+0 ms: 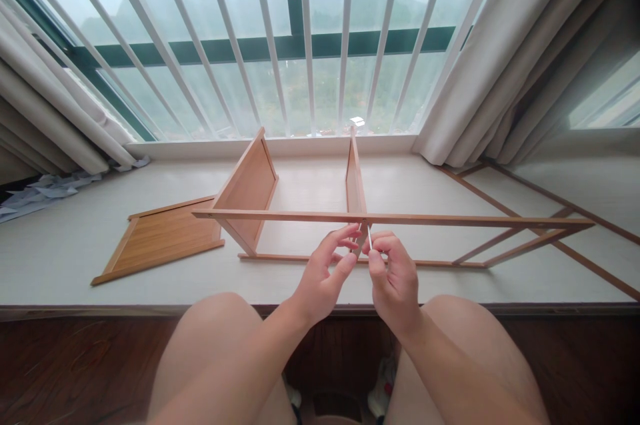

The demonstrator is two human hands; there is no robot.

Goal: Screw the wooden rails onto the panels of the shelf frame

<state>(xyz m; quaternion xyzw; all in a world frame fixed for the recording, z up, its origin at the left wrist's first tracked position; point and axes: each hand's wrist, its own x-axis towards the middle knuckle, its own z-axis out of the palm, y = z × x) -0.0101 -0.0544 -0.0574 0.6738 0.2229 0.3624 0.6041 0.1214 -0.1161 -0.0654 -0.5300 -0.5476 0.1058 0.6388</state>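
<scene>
A partly built bamboo shelf frame [280, 216] stands on the white window ledge [60, 245], with a long top rail and two upright panels. My left hand [325, 275] pinches at the joint where the middle upright panel [354, 181] meets the rail. My right hand [395, 278] is closed on a thin metal hex key [369, 236] held upright just below that joint. Both hands meet under the rail, in front of my knees.
A loose bamboo panel [160, 238] lies flat on the ledge at left. Crumpled paper [45, 188] sits at the far left. Curtains [500, 58] hang on both sides of the barred window [280, 45]. The frame's right end [540, 231] reaches toward the corner.
</scene>
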